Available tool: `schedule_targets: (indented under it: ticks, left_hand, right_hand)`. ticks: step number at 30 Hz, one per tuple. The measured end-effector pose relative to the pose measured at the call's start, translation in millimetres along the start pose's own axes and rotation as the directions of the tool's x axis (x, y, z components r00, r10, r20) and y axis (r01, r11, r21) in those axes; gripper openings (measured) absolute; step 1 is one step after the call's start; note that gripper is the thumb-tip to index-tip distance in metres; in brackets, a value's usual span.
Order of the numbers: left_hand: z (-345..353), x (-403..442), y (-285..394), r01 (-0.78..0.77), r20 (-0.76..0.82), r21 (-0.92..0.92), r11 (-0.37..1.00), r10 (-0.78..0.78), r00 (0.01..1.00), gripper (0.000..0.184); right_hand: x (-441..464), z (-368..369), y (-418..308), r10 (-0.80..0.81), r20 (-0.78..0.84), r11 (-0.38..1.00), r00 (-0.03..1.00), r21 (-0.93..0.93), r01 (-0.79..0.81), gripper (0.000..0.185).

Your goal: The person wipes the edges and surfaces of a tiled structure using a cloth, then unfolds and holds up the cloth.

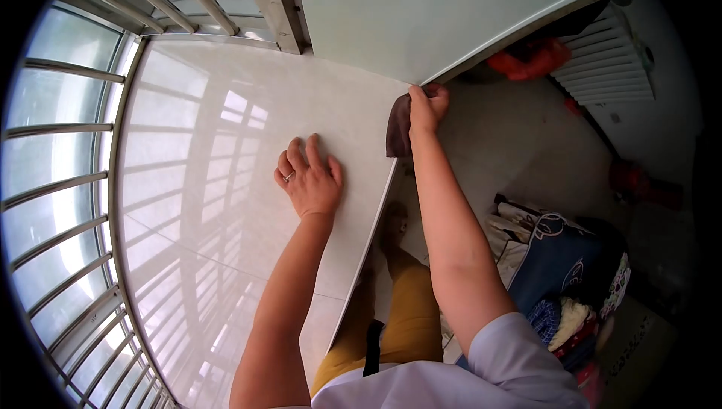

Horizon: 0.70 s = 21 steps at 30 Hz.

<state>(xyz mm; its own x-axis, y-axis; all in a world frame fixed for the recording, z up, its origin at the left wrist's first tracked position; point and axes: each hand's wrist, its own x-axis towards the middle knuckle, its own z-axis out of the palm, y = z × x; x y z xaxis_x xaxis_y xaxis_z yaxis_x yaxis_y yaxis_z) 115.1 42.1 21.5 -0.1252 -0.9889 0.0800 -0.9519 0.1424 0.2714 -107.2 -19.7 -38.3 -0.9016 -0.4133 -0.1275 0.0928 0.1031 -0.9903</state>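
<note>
My left hand [308,180] rests on the pale tiled ledge [361,116] with its fingers spread; a ring shows on one finger. At the corner where the ledge meets the light green wall [391,10], my right hand [429,104] is closed round a dark brown cloth [398,127]. Part of the cloth hangs over the ledge's edge beside my wrist. The fingertips of my right hand are partly hidden.
Metal window bars [68,131] line the left side. Below the ledge on the right lie a dark blue bag [545,255] and piled fabrics [571,322]. A red plastic item [530,62] and a white ribbed panel [605,59] are at the upper right.
</note>
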Motion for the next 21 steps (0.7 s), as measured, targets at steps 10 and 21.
schedule_targets:
  ticks: [10, 21]
  left_hand:
    - [-2.8, 0.7, 2.1, 0.004, -0.008, -0.036, 0.999, -0.004, 1.0, 0.044]
    - [-2.5, -0.6, 1.9, -0.014, -0.014, -0.011, 1.0, 0.014, 1.0, 0.045]
  right_hand:
    - [-28.0, -25.8, -20.9, 0.217, 0.128, 0.952, 0.968, 0.19, -0.239, 0.026]
    - [-5.6, -0.5, -13.8, 0.074, -0.039, 0.993, 0.996, -0.087, -0.077, 0.029]
